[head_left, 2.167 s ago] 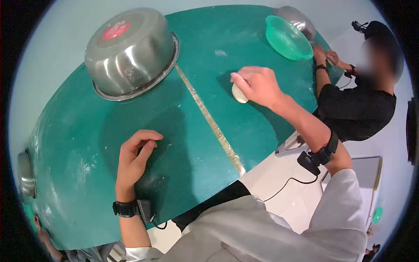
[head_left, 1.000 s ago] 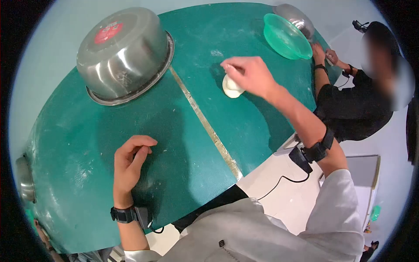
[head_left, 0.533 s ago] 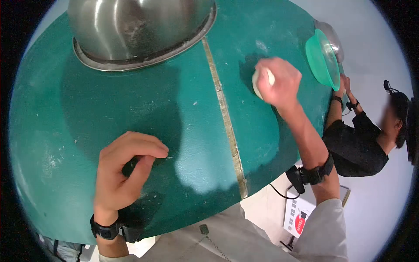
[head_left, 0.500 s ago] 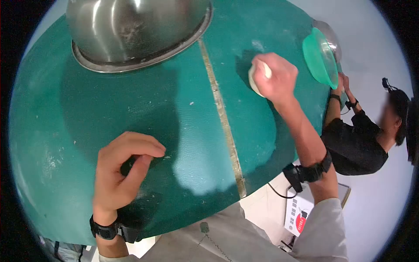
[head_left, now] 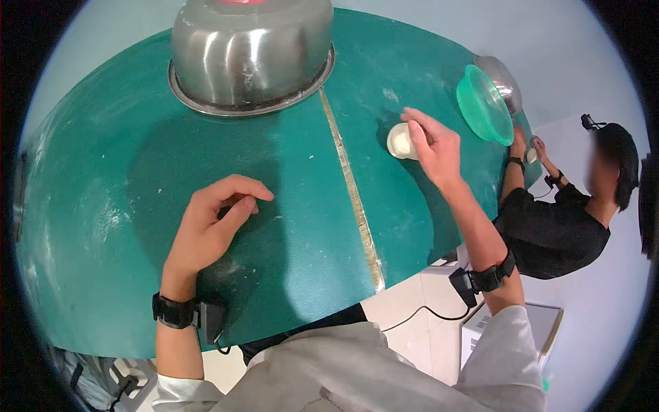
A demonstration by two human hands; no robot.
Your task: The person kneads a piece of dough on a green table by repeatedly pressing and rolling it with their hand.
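Note:
My right hand (head_left: 437, 147) is at a pale, rounded lump of dough (head_left: 400, 142) on the green tabletop (head_left: 329, 261). Its thumb and palm side press against the dough's right edge, and part of the lump is hidden behind the hand. Over the left half of the table is my left hand (head_left: 218, 218), its fingers loosely curled and the thumb close to the index fingertip. Nothing shows between them.
An upside-down steel bowl (head_left: 254, 62) stands at the back. On the right are a green plastic basin (head_left: 484, 106) and another metal bowl (head_left: 504, 81). A person in black (head_left: 552, 230) works there with a pale piece in hand. A seam strip (head_left: 349, 182) crosses the tabletop.
My right hand has turned and loosened from its fist over the dough, so more of the lump shows. The left hand stays curled. The whole view has shifted.

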